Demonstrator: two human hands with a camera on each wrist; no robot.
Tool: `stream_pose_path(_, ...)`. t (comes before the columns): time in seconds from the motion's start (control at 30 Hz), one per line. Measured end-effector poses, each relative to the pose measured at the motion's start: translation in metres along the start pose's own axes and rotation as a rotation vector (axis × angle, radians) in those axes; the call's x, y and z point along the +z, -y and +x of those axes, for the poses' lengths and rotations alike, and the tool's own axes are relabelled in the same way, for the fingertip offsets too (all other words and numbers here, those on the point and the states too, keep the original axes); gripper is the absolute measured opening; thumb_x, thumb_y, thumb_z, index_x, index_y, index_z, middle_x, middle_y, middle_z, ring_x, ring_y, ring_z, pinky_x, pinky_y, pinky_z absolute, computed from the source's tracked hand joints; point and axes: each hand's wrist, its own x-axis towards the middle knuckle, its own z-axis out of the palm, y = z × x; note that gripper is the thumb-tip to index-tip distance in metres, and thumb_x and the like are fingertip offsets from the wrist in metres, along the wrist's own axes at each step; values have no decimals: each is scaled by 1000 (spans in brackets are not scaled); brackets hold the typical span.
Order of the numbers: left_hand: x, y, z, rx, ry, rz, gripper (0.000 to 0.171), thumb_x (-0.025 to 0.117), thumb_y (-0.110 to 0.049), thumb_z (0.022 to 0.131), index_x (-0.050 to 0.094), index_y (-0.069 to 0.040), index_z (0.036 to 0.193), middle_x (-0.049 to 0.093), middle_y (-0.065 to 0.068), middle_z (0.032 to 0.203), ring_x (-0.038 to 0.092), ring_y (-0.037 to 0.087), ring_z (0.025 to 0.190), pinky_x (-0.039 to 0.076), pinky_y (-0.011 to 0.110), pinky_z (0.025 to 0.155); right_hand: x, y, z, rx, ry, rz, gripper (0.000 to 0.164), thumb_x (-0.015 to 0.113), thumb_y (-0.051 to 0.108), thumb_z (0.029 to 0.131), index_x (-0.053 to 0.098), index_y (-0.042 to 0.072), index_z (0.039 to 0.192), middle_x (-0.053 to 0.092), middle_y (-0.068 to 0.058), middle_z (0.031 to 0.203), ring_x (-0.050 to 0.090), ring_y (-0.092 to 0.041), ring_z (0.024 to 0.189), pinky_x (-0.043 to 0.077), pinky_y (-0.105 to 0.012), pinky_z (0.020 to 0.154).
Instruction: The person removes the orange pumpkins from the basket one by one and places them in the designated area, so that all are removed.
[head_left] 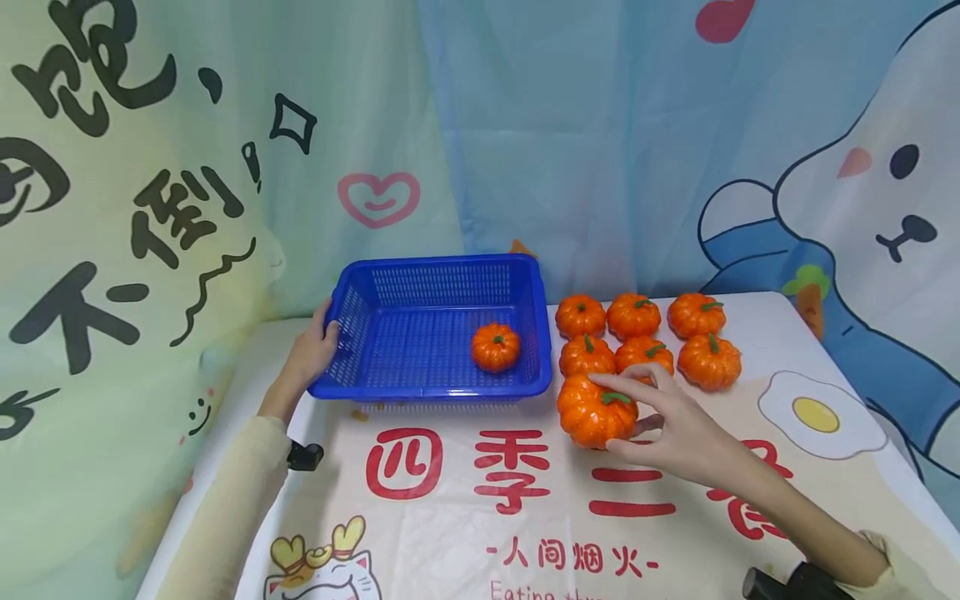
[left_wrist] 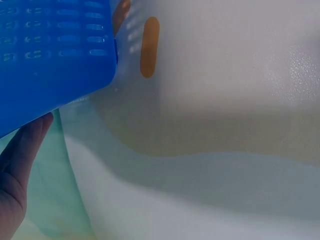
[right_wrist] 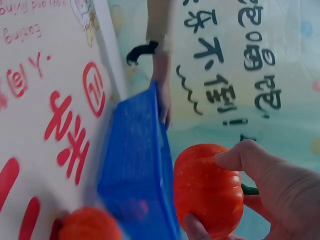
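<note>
My left hand (head_left: 311,350) holds the left side of a blue plastic basket (head_left: 427,393); in the left wrist view, straight fingers (left_wrist: 32,145) lie against its outer wall. One small orange pumpkin (head_left: 496,347) sits inside, toward the right. Just off the basket's front right corner, my right hand (head_left: 667,421) grips a larger orange pumpkin (head_left: 592,410) with a green stem. The right wrist view shows the thumb on one side of this pumpkin (right_wrist: 207,187) and a fingertip on the other. Part of the right hand's grip is hidden behind it.
Several more orange pumpkins (head_left: 708,362) stand in rows on the table, right of the basket. A printed cloth (head_left: 450,533) with red characters and a fried egg picture covers the tabletop. Behind the table hangs a cartoon curtain (head_left: 540,150).
</note>
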Motion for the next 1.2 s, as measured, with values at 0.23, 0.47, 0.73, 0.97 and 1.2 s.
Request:
stream_pose_path(0.23,1,0,0,2,-6,-13,58,23,-29,105,4,-9,157,25,33,154,35,54,136,28,63,112,-12,-43,-11,103,-101,-109,71,82,19,76,50,14,139,40,-20,123,50,-33,107,59,-25,68)
stream_pose_path(0.47,1,-2,0,-5,-2,-4,59,21,-30,105,3,-10,157,26,35,152,36,56,134,29,64,111,-13,-86,-14,192,-41,-115,73,79,23,79,45,7,141,35,-29,125,43,-38,106,55,-24,66)
stream_pose_path(0.73,2,1,1,1,6,-2,59,20,-31,105,2,-9,157,26,35,152,37,56,133,30,64,110,3,-118,-15,214,-14,-137,70,79,19,78,45,6,139,35,-33,127,39,-47,112,56,-57,78)
stream_pose_path(0.97,-1,2,0,-12,8,5,59,20,-31,105,1,-10,157,24,34,154,34,55,135,28,64,111,3,-124,-12,216,13,-138,72,79,20,79,43,7,141,37,-30,123,43,-42,107,58,-47,74)
stream_pose_path(1.2,0,0,-1,11,-8,20,59,21,-30,105,5,-8,156,28,36,151,36,56,133,30,63,111,0,-123,-13,237,52,-180,76,79,26,79,40,9,142,39,-28,120,46,-40,105,58,-43,72)
